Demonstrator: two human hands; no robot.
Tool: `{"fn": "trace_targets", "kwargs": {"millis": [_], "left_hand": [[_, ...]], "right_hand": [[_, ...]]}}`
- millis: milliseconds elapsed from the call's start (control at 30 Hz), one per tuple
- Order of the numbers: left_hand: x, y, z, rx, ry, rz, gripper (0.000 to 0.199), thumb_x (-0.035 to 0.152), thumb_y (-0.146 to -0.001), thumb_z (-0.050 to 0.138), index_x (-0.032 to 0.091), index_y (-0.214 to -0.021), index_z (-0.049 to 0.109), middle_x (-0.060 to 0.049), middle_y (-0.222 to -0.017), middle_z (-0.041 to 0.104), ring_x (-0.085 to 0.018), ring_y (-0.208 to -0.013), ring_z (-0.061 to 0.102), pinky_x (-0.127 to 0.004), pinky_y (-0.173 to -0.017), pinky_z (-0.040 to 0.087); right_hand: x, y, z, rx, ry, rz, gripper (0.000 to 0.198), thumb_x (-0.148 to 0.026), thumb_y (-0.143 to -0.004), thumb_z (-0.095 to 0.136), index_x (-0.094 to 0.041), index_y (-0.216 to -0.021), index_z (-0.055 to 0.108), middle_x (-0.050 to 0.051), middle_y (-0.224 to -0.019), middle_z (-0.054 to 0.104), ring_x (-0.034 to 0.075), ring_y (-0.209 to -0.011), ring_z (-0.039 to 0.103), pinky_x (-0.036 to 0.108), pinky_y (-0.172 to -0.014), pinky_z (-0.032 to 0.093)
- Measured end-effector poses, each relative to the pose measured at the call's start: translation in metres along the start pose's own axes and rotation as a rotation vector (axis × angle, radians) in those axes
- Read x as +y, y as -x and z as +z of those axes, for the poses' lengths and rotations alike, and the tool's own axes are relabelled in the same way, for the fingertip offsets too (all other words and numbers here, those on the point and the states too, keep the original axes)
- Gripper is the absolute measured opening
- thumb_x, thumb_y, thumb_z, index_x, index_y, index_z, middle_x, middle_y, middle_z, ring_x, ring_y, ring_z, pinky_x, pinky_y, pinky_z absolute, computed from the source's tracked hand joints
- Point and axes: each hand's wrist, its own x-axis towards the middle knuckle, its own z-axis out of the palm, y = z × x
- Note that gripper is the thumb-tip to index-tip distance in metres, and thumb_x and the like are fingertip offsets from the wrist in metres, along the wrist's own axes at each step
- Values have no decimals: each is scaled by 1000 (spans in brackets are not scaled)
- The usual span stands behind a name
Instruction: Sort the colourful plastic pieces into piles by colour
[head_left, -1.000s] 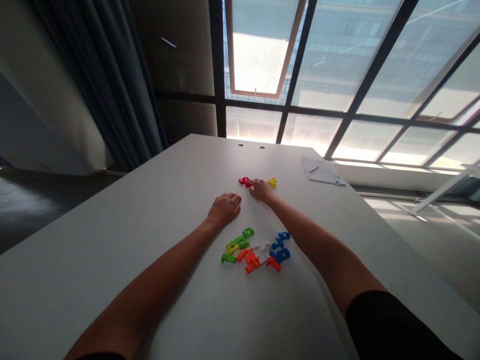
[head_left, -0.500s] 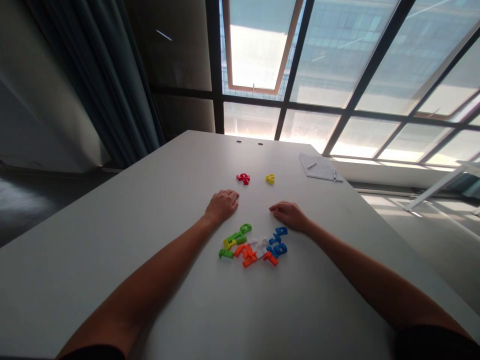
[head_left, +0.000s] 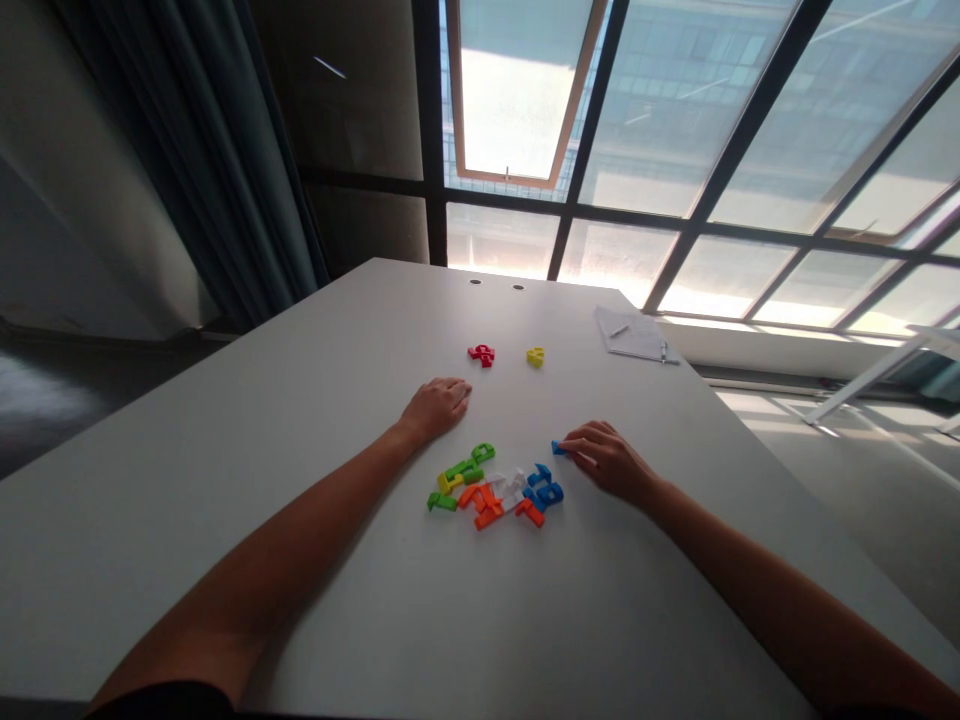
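Observation:
My right hand (head_left: 606,460) is closed, with its fingertips pinching a small blue plastic piece (head_left: 557,448) just right of a loose pile. My left hand (head_left: 436,407) rests palm down on the white table (head_left: 262,450), fingers lying forward and touching nothing I can make out. Between my forearms the pile holds several green pieces (head_left: 465,469), a yellow piece (head_left: 448,484), several orange pieces (head_left: 488,508), white pieces (head_left: 513,490) and other blue pieces (head_left: 550,494). Beyond my hands lie a red cluster (head_left: 482,355) and a second yellow piece (head_left: 535,357).
Sheets of paper (head_left: 637,333) with pens on them lie near the table's far right edge. Two round holes show at the far end. Tall windows (head_left: 517,100) stand behind, with a dark curtain (head_left: 202,150) at the left.
My right hand has drawn back toward the pile and picked a blue piece from its right side. My left hand has barely moved.

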Motion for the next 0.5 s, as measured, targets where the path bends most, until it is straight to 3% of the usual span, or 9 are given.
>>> {"fn": "trace_targets", "kwargs": {"millis": [267,500], "left_hand": [[-44,14,-13,-157,106,257,53,46,-109,46,23,-149,71,-12,-158,67,-30,-145,63,-48,-127,49],[-42,40,-16,-89,128,188,54,52,-107,47,24,-146,74,-10,-158,67,-31,-146,63,-49,-128,48]], "right_hand": [[90,6,-4,61,211,315,25,-15,-105,60,-24,-111,83,10,-109,81,27,-102,73,43,-98,59],[134,-53,17,-85,377,646,37,-11,-101,54,-17,-124,83,15,-127,78,28,-117,70,39,-109,53]]}}
